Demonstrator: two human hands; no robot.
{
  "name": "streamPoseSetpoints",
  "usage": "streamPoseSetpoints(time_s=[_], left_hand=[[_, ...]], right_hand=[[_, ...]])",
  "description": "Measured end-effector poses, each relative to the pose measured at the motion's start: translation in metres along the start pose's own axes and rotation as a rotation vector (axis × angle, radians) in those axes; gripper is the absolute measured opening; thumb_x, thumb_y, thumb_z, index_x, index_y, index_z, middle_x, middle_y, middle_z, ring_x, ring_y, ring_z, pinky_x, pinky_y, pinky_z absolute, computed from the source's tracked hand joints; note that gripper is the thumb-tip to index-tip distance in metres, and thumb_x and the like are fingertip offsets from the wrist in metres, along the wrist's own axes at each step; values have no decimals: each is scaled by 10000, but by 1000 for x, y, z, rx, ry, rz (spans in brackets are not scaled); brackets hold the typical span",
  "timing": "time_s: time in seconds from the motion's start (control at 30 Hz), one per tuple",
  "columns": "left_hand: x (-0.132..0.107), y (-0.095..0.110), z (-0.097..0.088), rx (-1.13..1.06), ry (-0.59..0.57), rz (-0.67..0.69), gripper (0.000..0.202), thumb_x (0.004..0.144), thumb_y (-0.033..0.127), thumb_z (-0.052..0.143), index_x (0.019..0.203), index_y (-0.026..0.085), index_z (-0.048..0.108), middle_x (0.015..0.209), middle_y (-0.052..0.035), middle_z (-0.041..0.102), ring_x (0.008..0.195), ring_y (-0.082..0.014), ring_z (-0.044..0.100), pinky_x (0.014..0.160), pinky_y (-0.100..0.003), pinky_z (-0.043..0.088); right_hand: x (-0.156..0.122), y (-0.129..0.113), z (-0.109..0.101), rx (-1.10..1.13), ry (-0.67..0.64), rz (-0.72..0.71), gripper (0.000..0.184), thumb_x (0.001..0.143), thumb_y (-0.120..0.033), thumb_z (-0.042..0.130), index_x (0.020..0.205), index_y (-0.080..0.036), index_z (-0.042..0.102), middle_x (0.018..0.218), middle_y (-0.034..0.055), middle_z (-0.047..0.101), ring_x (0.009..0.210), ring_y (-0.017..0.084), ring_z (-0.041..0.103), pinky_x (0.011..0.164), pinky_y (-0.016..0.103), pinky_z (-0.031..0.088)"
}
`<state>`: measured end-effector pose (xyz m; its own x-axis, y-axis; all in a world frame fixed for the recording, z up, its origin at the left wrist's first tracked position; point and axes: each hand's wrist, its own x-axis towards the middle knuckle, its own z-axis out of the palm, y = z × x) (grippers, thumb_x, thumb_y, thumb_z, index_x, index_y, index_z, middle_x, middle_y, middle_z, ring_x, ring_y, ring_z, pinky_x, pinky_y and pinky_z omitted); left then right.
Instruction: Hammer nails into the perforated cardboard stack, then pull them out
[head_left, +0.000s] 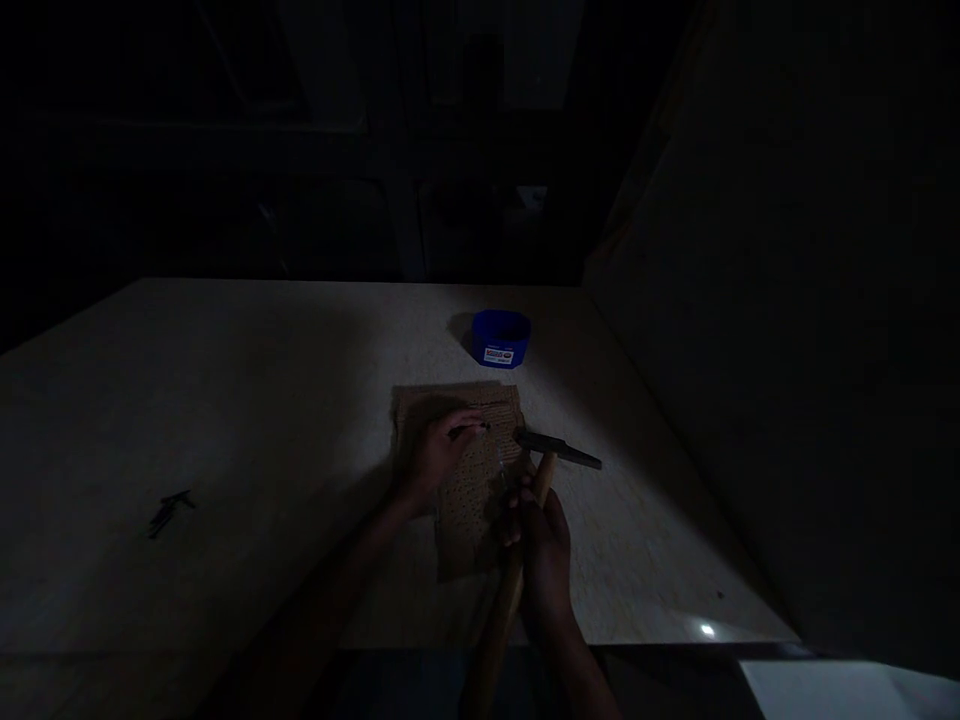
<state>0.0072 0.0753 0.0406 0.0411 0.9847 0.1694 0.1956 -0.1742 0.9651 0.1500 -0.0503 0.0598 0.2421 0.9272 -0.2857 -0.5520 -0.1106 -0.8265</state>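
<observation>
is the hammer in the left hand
No, the hammer is gripped by its handle in the right hand, while the left hand is over the brown sheet.

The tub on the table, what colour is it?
The tub is blue, seen in the head view.

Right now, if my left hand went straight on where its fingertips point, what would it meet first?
Probably the hammer head, just to the right of your left hand. The view is dim and depth is unclear, so the hand might instead pass below or above it.
</observation>
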Motion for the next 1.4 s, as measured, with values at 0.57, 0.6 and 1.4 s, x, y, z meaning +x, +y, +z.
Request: streamPoseSetpoints(time_s=[0.57, 0.6, 1.4], left_hand=[[-3, 6, -2, 47, -23, 8, 132, 857, 248, 674, 897, 266, 798, 945, -19, 793, 944, -219, 721, 926, -350, 548], [-3, 7, -2, 44, -14, 6, 129, 855, 245, 675, 892, 263, 797, 935, -18, 793, 935, -217, 721, 915, -345, 550], [-6, 2, -1, 142, 17, 128, 167, 819, 260, 737, 979, 284, 780, 1024, -49, 778, 1017, -235, 692, 1016, -388, 503]], right_hand=[[1, -1, 2, 0, 13, -19, 306, 839, -416, 704, 1023, -213, 569, 746, -53, 557, 484, 75, 438, 462, 219, 382], [1, -1, 3, 1, 17, -17, 307, 838, -415, 704, 1023, -211, 568, 742, -55, 556, 483, 74, 437, 464, 217, 383], [1, -12, 1, -50, -66, -25, 275, 874, -436, 684, 1018, -219, 594, 731, -55, 557, 446, 64, 373, 421, 203, 339]])
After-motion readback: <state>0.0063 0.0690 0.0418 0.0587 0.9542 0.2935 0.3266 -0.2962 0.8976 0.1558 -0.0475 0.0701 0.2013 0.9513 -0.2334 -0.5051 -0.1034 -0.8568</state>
